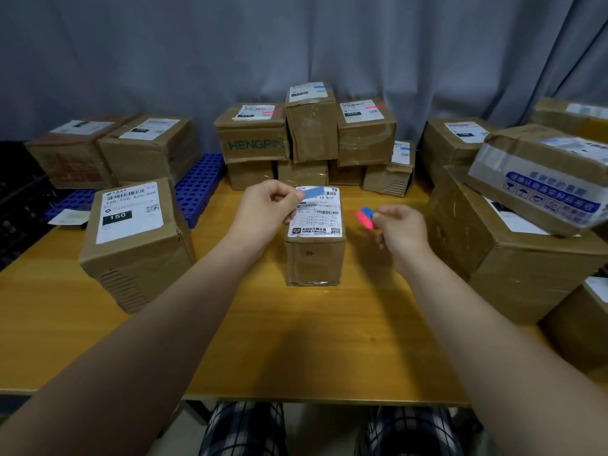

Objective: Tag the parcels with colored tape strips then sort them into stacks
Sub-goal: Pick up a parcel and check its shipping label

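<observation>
A small cardboard parcel point(314, 255) with a white shipping label stands upright at the table's middle. My left hand point(265, 212) pinches a blue tape strip point(312, 192) just above the label's top edge. My right hand point(399, 230), to the right of the parcel, pinches a small pad of pink and blue tape strips point(365, 216). At the back centre stands a stack of tagged parcels point(309, 133): pink strips on two labels, blue on the tallest box.
A larger parcel marked 150 point(135, 238) stands left of centre on the wooden table point(296, 350). More boxes sit at the back left point(112, 149) and pile up on the right point(526, 232). A blue perforated tray point(197, 189) lies behind the left parcel.
</observation>
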Demonstrator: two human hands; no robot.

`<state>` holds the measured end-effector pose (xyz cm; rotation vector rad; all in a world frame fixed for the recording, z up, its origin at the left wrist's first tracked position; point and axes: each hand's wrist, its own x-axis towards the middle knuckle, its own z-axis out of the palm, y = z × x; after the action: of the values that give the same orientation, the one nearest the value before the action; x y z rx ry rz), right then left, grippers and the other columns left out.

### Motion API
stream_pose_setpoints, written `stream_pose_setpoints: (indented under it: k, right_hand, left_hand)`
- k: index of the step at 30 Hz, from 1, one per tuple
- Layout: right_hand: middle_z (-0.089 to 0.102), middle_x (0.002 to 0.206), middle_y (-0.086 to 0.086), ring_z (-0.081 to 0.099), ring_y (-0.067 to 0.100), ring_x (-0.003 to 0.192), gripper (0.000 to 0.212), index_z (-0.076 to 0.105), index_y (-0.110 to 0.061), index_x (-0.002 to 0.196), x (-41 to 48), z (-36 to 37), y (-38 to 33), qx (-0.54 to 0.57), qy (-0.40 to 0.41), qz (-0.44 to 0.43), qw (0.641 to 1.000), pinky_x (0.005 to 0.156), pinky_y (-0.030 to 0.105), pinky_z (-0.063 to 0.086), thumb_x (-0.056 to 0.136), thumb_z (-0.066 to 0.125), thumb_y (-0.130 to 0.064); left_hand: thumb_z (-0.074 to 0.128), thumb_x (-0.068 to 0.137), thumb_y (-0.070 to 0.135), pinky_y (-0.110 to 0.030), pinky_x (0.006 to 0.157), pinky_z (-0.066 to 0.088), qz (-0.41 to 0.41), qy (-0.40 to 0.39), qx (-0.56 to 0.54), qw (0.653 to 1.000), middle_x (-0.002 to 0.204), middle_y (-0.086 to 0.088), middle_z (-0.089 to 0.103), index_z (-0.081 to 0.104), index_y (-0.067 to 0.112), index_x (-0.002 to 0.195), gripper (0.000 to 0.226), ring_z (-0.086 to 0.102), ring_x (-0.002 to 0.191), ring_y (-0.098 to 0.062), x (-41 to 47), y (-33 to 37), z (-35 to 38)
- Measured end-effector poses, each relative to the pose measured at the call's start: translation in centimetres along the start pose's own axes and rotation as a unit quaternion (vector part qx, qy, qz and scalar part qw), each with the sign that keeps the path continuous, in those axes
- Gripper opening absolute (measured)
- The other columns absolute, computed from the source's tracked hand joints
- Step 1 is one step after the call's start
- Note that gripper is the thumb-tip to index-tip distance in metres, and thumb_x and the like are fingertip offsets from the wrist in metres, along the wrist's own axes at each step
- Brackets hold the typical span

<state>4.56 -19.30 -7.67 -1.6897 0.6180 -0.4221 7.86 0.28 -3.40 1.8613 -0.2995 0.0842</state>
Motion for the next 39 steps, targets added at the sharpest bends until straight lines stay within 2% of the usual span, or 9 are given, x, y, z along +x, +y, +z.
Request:
stream_pose_setpoints:
  k: [4, 8, 13, 17, 24, 26, 30, 34, 39]
  right_hand:
    - [0.063, 0.108, 0.007, 0.061, 0.02, 0.072, 0.032, 0.056, -0.017, 0.122, 0.3, 0.1, 2.0, -0.13, -0.04, 0.052, 0.989, 0.047, 0.023, 0.039, 0.092, 0.062, -0.025]
    - [0.049, 0.125, -0.001, 0.054, 0.016, 0.104, 0.028, 0.059, -0.024, 0.119, -0.9, 0.3, 0.3, -0.141, 0.056, -0.167, 0.974, 0.085, 0.024, 0.045, 0.091, 0.063, -0.026]
    - [0.047, 0.107, -0.003, 0.043, -0.002, 0.074, 0.019, 0.062, -0.016, 0.103, -2.9, 1.6, -3.1, -0.182, -0.013, -0.436, 0.881, 0.063, 0.022, 0.042, 0.085, 0.067, -0.018]
    - [0.053, 0.102, 0.003, 0.049, 0.011, 0.078, 0.018, 0.061, -0.012, 0.098, -3.3, 2.3, -3.6, -0.275, -0.002, -0.515, 0.812, 0.05, 0.022, 0.034, 0.082, 0.069, -0.013]
    - [0.059, 0.087, 0.006, 0.057, 0.019, 0.076, 0.006, 0.063, -0.008, 0.088, -2.6, 2.9, -4.0, -0.281, 0.023, -0.567, 0.774, 0.057, 0.032, 0.048, 0.084, 0.065, -0.012]
    - [0.058, 0.083, 0.0, 0.051, 0.011, 0.071, 0.003, 0.062, -0.01, 0.086, -2.2, 2.8, -4.3, -0.239, 0.003, -0.518, 0.821, 0.062, 0.026, 0.046, 0.086, 0.064, -0.011]
    - [0.056, 0.067, -0.005, 0.05, 0.002, 0.06, 0.015, 0.057, -0.016, 0.078, -1.7, 2.4, -4.8, 0.057, -0.014, -0.237, 0.97, 0.057, 0.013, 0.044, 0.085, 0.068, -0.009]
    - [0.068, 0.086, -0.002, 0.055, 0.013, 0.081, 0.011, 0.061, -0.02, 0.079, -1.3, 2.5, -4.1, 0.16, -0.048, -0.008, 0.986, 0.066, 0.022, 0.043, 0.085, 0.07, -0.018]
    - [0.065, 0.106, -0.001, 0.052, 0.016, 0.107, 0.01, 0.064, -0.022, 0.083, -1.4, 3.4, -3.8, 0.225, -0.079, 0.13, 0.962, 0.084, 0.031, 0.042, 0.08, 0.074, -0.023]
  left_hand:
    - [0.063, 0.09, 0.022, -0.008, 0.052, 0.043, 0.002, 0.003, 0.013, 1.0, 0.073, -0.001, 0.061, 0.066, 0.009, 0.091, 0.014, 0.055, 0.055, 0.004, 0.1, -0.2, 0.5]
    - [0.064, 0.09, 0.025, -0.015, 0.052, 0.042, -0.009, -0.004, -0.002, 1.0, 0.069, -0.002, 0.056, 0.063, 0.011, 0.085, 0.015, 0.051, 0.059, -0.008, 0.2, -0.2, 1.3]
    - [0.059, 0.092, 0.02, -0.017, 0.048, 0.036, -0.007, -0.021, -0.029, 0.999, 0.074, -0.006, 0.051, 0.057, 0.013, 0.082, 0.012, 0.045, 0.062, -0.011, 0.2, 0.6, 2.3]
    - [0.053, 0.094, 0.015, -0.027, 0.075, 0.043, -0.016, -0.045, -0.073, 0.996, 0.076, 0.003, 0.054, 0.054, 0.011, 0.081, 0.013, 0.051, 0.076, -0.012, -0.2, 1.4, 2.4]
    - [0.049, 0.096, 0.017, -0.03, 0.076, 0.04, -0.052, -0.061, -0.132, 0.988, 0.072, -0.002, 0.047, 0.049, 0.015, 0.074, 0.022, 0.046, 0.077, -0.021, -0.1, 1.9, 2.4]
    - [0.045, 0.1, 0.023, -0.018, 0.071, 0.041, -0.033, -0.051, -0.115, 0.992, 0.072, 0.002, 0.048, 0.051, 0.015, 0.075, 0.026, 0.047, 0.071, -0.011, 0.3, 1.8, 2.4]
    - [0.047, 0.098, 0.018, -0.019, 0.082, 0.038, 0.061, -0.04, 0.112, 0.991, 0.096, 0.006, 0.054, 0.06, 0.016, 0.096, 0.013, 0.052, 0.089, -0.005, 1.7, 0.6, 2.3]
    - [0.055, 0.094, 0.017, -0.026, 0.101, 0.038, 0.098, -0.099, 0.258, 0.956, 0.118, -0.002, 0.052, 0.058, 0.014, 0.12, 0.026, 0.049, 0.115, -0.016, 2.4, -1.3, 2.3]
    - [0.053, 0.095, 0.022, -0.031, 0.103, 0.035, 0.111, -0.101, 0.296, 0.943, 0.122, -0.001, 0.05, 0.055, 0.018, 0.124, 0.029, 0.042, 0.12, -0.018, 2.3, -1.7, 2.0]
